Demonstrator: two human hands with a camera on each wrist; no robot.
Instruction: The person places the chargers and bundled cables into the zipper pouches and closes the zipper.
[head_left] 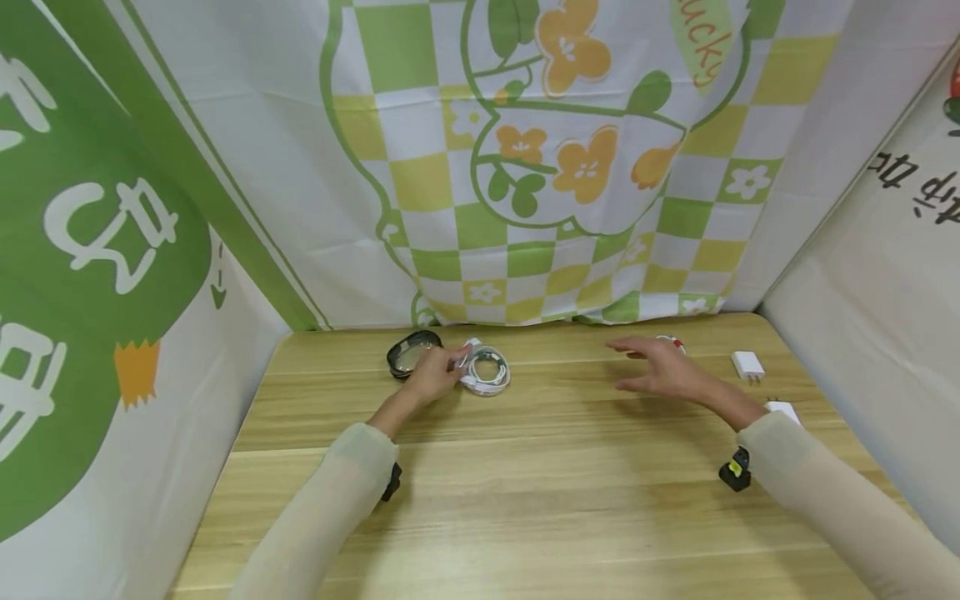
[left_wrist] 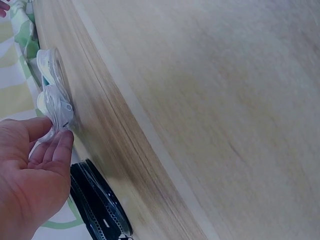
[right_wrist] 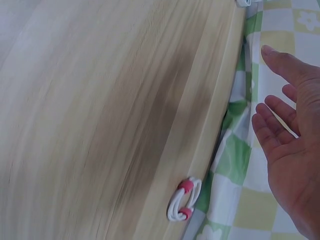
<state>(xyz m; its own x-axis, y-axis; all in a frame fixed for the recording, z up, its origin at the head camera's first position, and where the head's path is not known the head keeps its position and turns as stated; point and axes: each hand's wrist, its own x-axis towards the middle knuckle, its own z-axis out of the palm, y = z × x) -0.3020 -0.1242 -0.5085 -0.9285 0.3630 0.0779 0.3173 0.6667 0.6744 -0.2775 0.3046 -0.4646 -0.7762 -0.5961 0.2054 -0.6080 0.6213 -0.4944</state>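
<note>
My left hand (head_left: 437,373) pinches the near end of a bundle of coiled white cable (left_wrist: 59,107) between thumb and fingertips at the table's back edge. In the head view the coil (head_left: 486,372) looks round, with a clear, shiny rim. Just left of that hand lies a black oval zip case (head_left: 408,354), partly covered by the fingers; the left wrist view shows the case (left_wrist: 100,205) below the hand. My right hand (head_left: 660,368) hovers over the back right with fingers spread, holding nothing. Beyond it sits a small white cable loop with red ties (right_wrist: 184,199).
Two white plug adapters lie at the right: one adapter (head_left: 747,365) with prongs facing me, another (head_left: 783,412) partly behind the right wrist. A patterned curtain (head_left: 540,283) hangs along the back edge of the wooden table (head_left: 555,500). Cloth walls stand at both sides.
</note>
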